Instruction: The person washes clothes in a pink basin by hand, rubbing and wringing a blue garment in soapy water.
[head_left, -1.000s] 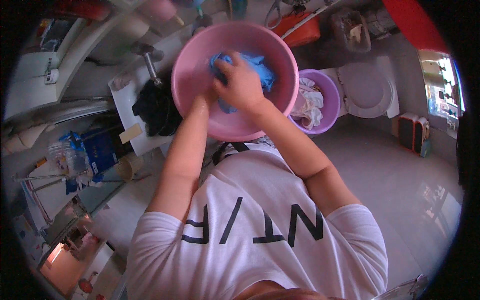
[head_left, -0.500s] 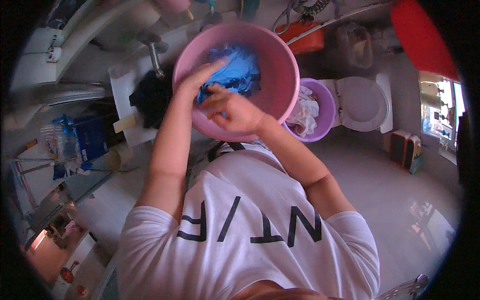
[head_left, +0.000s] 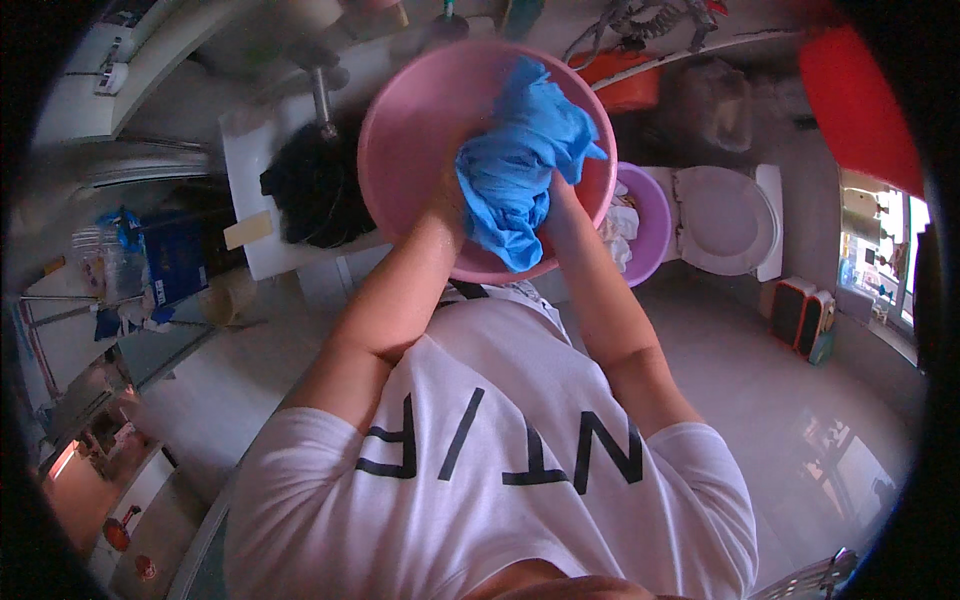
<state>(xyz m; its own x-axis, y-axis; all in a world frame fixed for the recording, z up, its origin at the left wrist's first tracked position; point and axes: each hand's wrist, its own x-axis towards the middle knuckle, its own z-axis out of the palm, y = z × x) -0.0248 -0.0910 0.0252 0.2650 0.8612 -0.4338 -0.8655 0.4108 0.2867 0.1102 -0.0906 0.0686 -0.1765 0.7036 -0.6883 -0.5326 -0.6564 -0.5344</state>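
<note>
A wet blue cloth (head_left: 520,175) is bunched up over a big pink basin (head_left: 400,130). Both my hands grip it. My left hand (head_left: 447,195) holds its left side, mostly hidden behind the cloth. My right hand (head_left: 556,190) is under its right side, almost wholly covered by the folds. The cloth hangs down over the basin's near rim.
A smaller purple basin (head_left: 650,215) with pale laundry stands right of the pink one, beside a white toilet (head_left: 725,220). A dark garment (head_left: 310,190) lies on a white stand at left under a tap (head_left: 320,95). An orange tub (head_left: 625,85) sits behind.
The blue cloth has been lifted out of the basin and gathered into a bunch between both hands; before, it lay inside the basin under my hands.
</note>
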